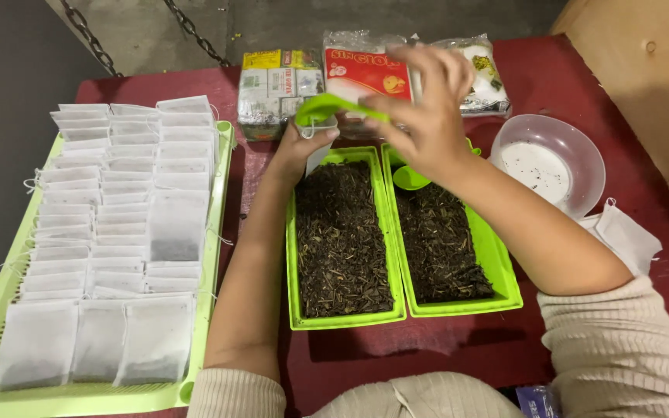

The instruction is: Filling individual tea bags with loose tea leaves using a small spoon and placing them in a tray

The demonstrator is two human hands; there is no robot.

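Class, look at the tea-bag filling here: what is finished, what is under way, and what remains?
Done: rows of filled tea bags lie on the pale green tray. In hand: the left hand holds an open bag while the right hand tips a green scoop over it. Left: both green trays of loose tea remain well filled, and empty bags lie by the clear bowl.

Off to the left there's a big lime-green tray (222, 155) packed with rows of filled white tea bags (118, 232), strings poking out here and there. At the back of the dark red counter (427, 348) sit a few plastic-wrapped packages (280, 85). On the right is a clear plastic bowl (582, 155) with white stuff inside, and a couple of loose empty white bags (625, 236) just beside it. Two chains (90, 39) hang behind.
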